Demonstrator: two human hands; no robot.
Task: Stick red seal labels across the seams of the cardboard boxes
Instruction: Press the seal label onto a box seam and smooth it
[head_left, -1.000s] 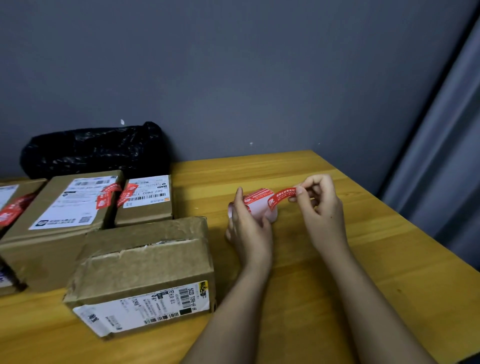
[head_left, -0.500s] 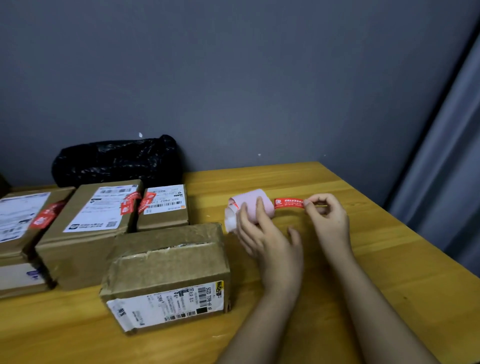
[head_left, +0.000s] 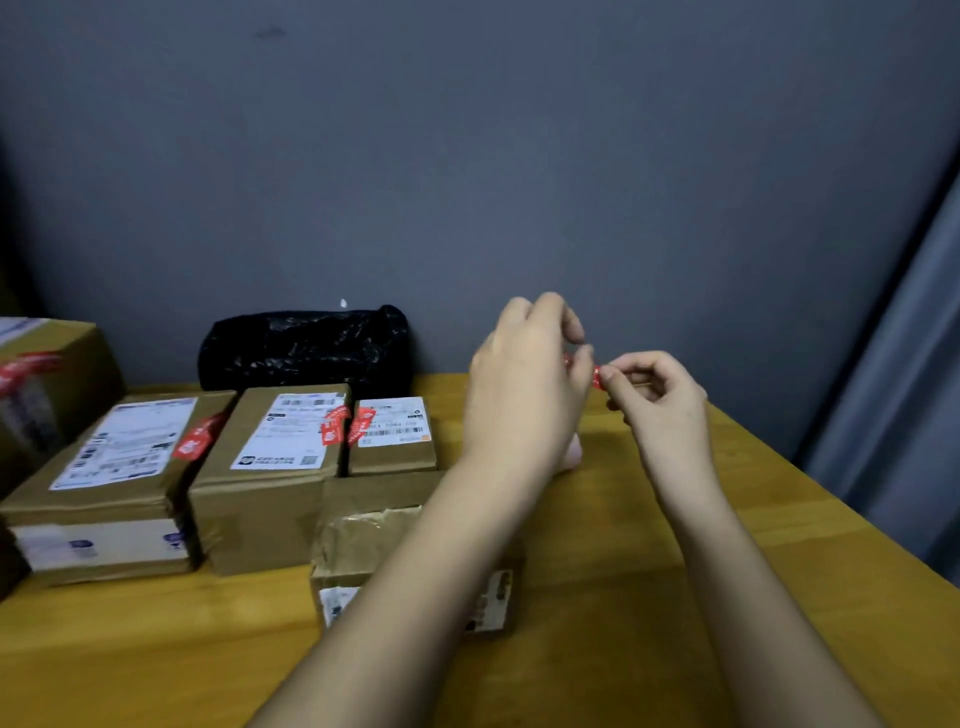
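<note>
**Red seal label pinched between two raised hands**

Red paper is showing only as a sliver: the seal label is being held above the wooden table, mostly hidden behind the fingers of the left hand. The left hand is pinching one end with thumb and fingertips, and the right hand is pinching the other end, its fingers curled.

The left forearm is covering much of the nearest cardboard box, so its crumpled top seam and white shipping label are only partly showing. A pale rounded thing is peeking out below the left wrist; what it is cannot be told.

Three taped boxes are sitting in a row behind: the small box, the middle box and the left box, each carrying a white barcode label and red seal stickers at its edges. The print is too blurred to read. A further box is being cut off by the left frame edge. A black plastic bag is lying against the grey wall, contents unseen.
</note>
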